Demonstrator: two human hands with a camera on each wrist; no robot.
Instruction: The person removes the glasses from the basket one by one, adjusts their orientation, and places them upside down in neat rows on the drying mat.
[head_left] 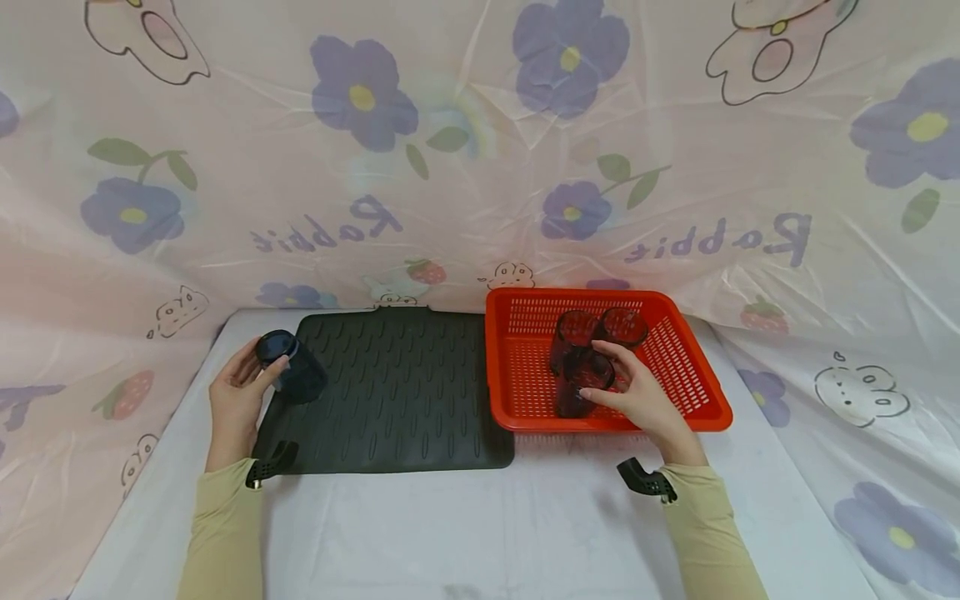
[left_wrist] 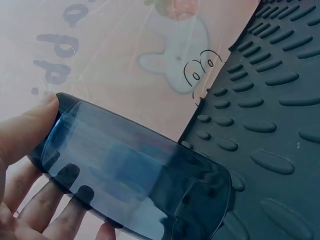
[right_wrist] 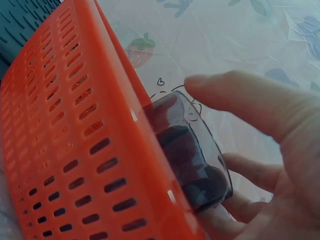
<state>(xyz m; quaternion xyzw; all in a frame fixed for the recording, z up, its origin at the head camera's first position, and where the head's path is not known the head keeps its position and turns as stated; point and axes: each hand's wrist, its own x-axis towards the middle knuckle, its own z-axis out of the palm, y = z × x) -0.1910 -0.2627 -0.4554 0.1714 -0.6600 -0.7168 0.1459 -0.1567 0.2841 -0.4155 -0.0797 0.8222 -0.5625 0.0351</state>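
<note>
At the left, my left hand (head_left: 238,398) grips a blue glass (head_left: 302,375) near one end, thumb on one side and fingers on the other. The tinted glass (left_wrist: 135,165) tilts over the left part of a dark ridged mat (head_left: 397,400), and fingertips show through it. My right hand (head_left: 641,396) reaches over the front rim of a red basket (head_left: 690,392). Its spread thumb and fingers surround the top of a dark reddish glass (head_left: 573,404). In the right wrist view, the thumb (right_wrist: 235,90) stands slightly off this glass (right_wrist: 182,150).
Two more dark glasses, a left one (head_left: 576,321) and a right one (head_left: 624,325), stand in the basket behind the right hand. Mat and basket lie side by side on a white-covered table (head_left: 420,533). A patterned curtain (head_left: 465,183) hangs behind and at both sides.
</note>
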